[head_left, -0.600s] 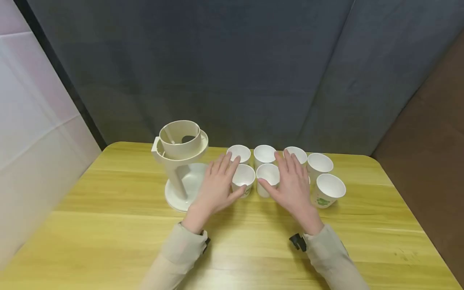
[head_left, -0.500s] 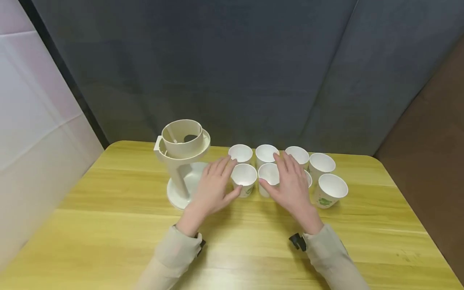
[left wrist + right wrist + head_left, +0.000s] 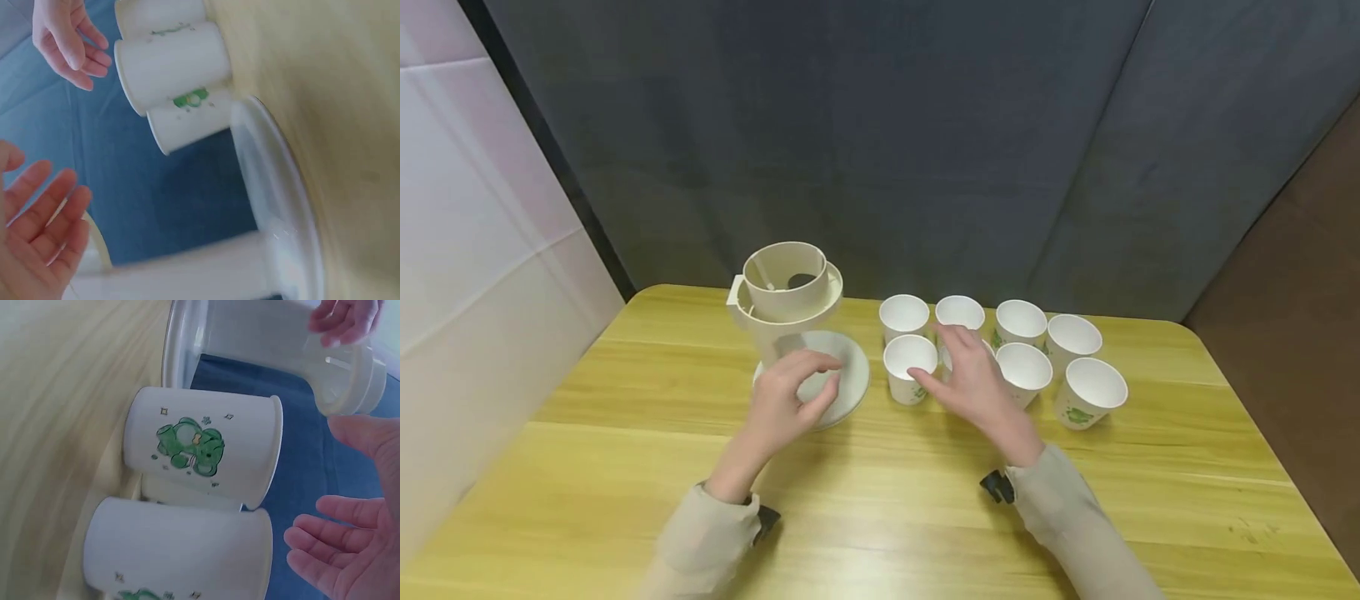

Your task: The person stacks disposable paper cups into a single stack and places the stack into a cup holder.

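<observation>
My left hand [image 3: 790, 400] hovers in front of the round base [image 3: 850, 375] of a cream plastic stand, fingers loosely bent and nothing between them. The stand's upper ring carries an open cylinder [image 3: 786, 287]. To the right, my right hand [image 3: 973, 383] is held over the front row of white paper cups, thumb and fingers apart, gripping nothing. It partly hides one cup in the head view. The nearest cup to its thumb is the front left paper cup [image 3: 906, 383]. In the right wrist view, a paper cup [image 3: 203, 447] shows a green bear print.
More paper cups stand upright in two rows, including a back left cup [image 3: 904, 315] and a front right cup [image 3: 1090, 392]. They are on a wooden table [image 3: 880, 517]. A dark cloth [image 3: 880, 150] hangs behind the table's far edge.
My left hand has moved left, away from the cups to the stand's base, its fingers bending more. The right hand has shifted slightly left over the cups. The cups stay standing.
</observation>
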A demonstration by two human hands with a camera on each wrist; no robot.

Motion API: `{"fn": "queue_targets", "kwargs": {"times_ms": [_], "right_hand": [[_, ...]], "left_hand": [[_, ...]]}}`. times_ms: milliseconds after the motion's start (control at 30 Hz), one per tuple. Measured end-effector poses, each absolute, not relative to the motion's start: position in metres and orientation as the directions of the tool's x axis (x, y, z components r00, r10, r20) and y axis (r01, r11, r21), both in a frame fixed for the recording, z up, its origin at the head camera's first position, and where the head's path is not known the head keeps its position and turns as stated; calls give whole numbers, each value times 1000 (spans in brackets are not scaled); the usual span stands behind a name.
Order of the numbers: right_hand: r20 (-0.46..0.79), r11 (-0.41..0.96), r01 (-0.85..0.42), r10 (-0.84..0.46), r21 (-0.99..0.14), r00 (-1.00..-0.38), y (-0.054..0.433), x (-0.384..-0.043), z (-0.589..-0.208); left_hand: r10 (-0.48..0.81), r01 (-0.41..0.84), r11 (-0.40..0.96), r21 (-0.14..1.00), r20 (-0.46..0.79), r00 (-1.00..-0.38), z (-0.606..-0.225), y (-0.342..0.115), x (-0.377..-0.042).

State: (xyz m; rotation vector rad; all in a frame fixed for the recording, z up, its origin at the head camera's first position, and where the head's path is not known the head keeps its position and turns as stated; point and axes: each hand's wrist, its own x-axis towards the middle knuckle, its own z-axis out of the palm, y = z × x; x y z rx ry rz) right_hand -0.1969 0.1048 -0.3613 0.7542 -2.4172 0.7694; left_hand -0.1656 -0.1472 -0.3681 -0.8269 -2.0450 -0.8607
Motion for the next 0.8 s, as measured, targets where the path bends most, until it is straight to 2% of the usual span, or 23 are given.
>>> {"fn": "queue_targets", "kwargs": {"times_ms": [200, 300, 367, 500, 600, 700, 800], "right_hand": [[562, 679, -650, -407, -340, -720, 94, -203, -359], [532, 686, -645, -427, -336, -731, 89, -205, -358], [491, 700, -626, -434, -344, -755, 87, -207, -357], [402, 736, -578, -438, -353, -804, 83, -209, -355], [352, 755, -554, -442, -350, -825, 82, -211, -355], [318, 769, -539, -445, -343, -837, 80, -212, -356], [292, 780, -530, -449, -333, -844, 79, -212, -356]], "left_hand": [[115, 800, 476, 366, 875, -470, -371, -168, -164], [42, 791, 455, 409, 878, -477, -369, -177, -164], [-14, 759, 468, 452, 863, -505, -365, -182, -162], [-130, 652, 496, 573, 792, -597, -354, -186, -154], [-169, 541, 450, 711, 663, -730, -354, -193, -156], [-144, 402, 386, 830, 485, -862, -364, -203, -165], [-79, 314, 332, 889, 358, -930, -373, -212, -174]]}}
